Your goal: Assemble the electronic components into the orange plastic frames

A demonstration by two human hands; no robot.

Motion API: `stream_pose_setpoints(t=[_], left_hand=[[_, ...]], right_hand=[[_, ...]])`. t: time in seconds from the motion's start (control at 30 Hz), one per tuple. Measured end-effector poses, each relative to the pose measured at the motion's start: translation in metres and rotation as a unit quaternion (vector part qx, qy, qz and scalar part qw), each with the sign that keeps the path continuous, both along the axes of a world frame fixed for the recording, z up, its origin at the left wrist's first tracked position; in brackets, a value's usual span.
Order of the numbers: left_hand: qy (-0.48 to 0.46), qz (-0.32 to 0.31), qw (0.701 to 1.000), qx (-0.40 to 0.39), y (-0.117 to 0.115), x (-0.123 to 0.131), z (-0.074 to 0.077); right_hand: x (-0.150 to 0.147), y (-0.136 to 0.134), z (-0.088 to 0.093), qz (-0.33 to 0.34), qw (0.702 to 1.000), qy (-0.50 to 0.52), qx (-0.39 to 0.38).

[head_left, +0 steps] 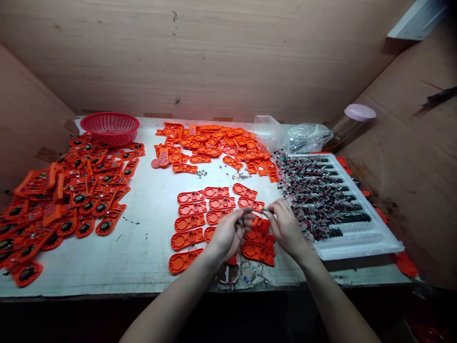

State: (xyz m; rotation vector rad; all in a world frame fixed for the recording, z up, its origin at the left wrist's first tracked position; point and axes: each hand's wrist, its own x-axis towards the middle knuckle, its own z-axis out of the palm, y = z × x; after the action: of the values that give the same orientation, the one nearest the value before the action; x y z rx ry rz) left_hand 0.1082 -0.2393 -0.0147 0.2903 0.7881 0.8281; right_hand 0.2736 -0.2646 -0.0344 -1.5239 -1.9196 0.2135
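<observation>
The bare right hand (285,226) pinches a tiny dark piece (264,211), too small to identify; the bare left hand (228,233) is loosely curled beside it, its grip impossible to tell. Beneath them, toward the pale counter's (152,209) near edge, round-ended orange plastic shells (189,222) with moulded recesses lie in columns, partly hidden by the hands. Behind are scattered shiny metal bits (240,176). A ridged translucent-white plastic tray (378,238) of wired parts (321,195), indistinctly tangled, stands toward the right edge. By the back-left corner, a red mesh basket (117,138) adjoins heaped orange pieces with black discs (102,207), cut off at left.
</observation>
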Motion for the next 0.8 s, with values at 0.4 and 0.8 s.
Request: stream_pose_setpoints(t=[0.4, 0.8], left_hand=[[-0.043, 0.11, 0.99, -0.08, 0.038, 0.021, -0.025], [-0.052, 0.113, 0.989, -0.085, 0.037, 0.021, -0.023]], right_hand=[[-0.005, 0.04, -0.013, 0.011, 0.94, -0.338, -0.046], [-0.01, 0.027, -0.033, -0.034, 0.977, -0.211, -0.011]])
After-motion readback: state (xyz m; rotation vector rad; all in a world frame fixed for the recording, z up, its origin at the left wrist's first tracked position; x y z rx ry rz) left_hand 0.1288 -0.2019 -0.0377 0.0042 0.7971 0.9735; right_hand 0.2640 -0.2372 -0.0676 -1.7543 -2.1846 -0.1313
